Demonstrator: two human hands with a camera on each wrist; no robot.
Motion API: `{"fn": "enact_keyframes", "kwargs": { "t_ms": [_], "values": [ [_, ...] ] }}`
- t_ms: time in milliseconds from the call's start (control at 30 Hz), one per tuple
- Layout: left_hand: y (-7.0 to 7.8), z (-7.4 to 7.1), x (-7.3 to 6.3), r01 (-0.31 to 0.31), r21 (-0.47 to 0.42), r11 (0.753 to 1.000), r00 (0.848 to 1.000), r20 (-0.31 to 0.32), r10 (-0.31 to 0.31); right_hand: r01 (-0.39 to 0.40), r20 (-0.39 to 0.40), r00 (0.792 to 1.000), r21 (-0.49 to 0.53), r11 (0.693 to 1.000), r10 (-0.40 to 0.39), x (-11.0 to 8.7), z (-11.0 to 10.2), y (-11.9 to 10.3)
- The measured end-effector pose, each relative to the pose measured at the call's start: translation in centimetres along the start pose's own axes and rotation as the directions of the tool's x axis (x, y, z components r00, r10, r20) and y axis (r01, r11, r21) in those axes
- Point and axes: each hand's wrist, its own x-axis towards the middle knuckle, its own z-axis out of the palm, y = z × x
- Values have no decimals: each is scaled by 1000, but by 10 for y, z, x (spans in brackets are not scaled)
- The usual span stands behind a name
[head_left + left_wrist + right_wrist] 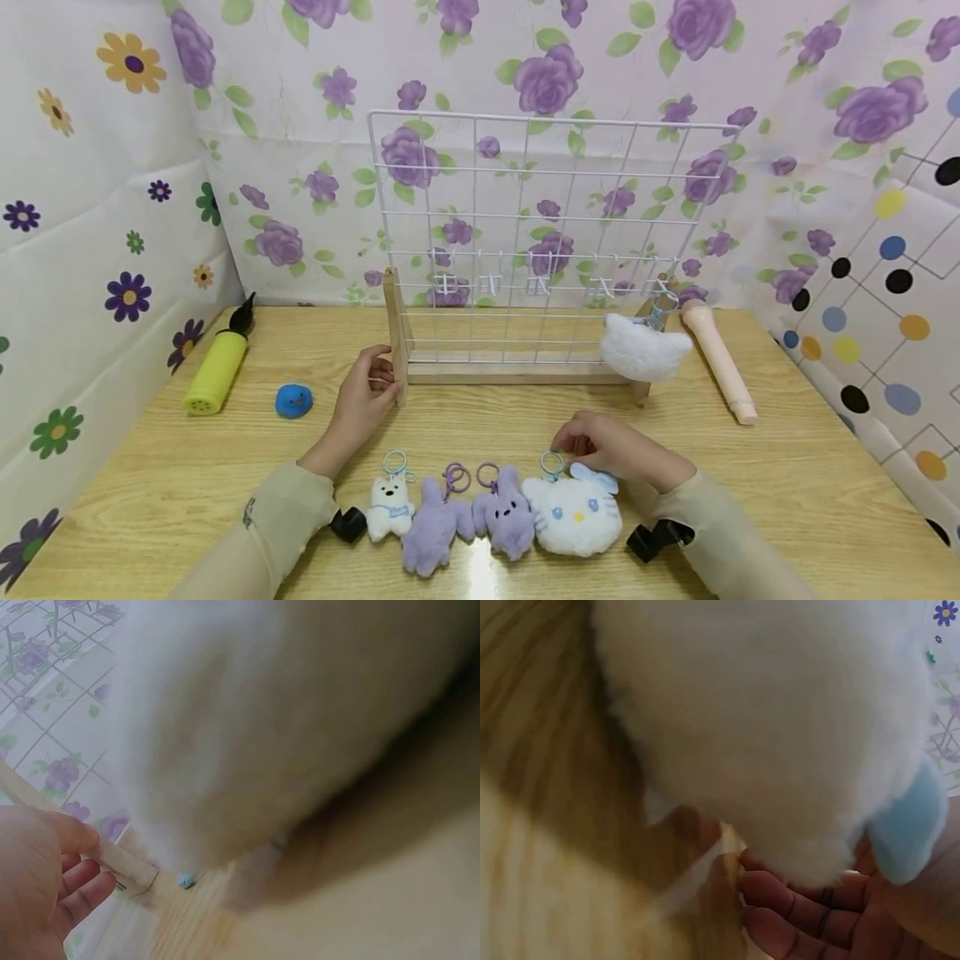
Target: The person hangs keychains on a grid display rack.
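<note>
At the left end of a white wire grid rack [525, 215], my left hand [363, 392] holds the wooden upright [397, 333], its thumb lying along the wood in the left wrist view. Just behind the blue ring [552, 464] of a white cat plush keychain [573, 518], my right hand [615, 450] is low over the table with bent fingers and nothing visible in them. The plush, with its blue bow [909, 825], hides part of this hand in the right wrist view. Another white plush [645, 348] hangs by a ring at the rack's right end.
In the front row lie a white dog plush [390, 507] and two purple plushes [431, 533]. A yellow-green pump [217, 371] and a blue toy [293, 401] are on the left. Right of the rack lies a pale pink cylinder [718, 362]. Small hooks [537, 285] line the grid.
</note>
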Motion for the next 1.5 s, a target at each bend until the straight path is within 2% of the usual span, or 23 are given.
{"fn": "enact_keyframes", "kwargs": {
  "t_ms": [233,467,767,1067,1500],
  "values": [
    [1,-1,0,14,-4,1000,1000,3,-14,12,-17,1000,-10,1000,-12,0,4,2],
    [4,-2,5,-3,-8,1000,1000,-2,3,-5,-36,999,-11,1000,5,3,1,1],
    [7,-3,6,-1,-9,1000,1000,4,1,-21,-22,1000,10,1000,21,4,-1,-1],
    [5,-2,4,10,-10,1000,1000,5,-10,24,20,999,32,999,-24,6,4,1],
    [1,0,1,15,-7,1000,1000,3,-15,29,37,999,39,999,-30,5,8,4]
  ]
}}
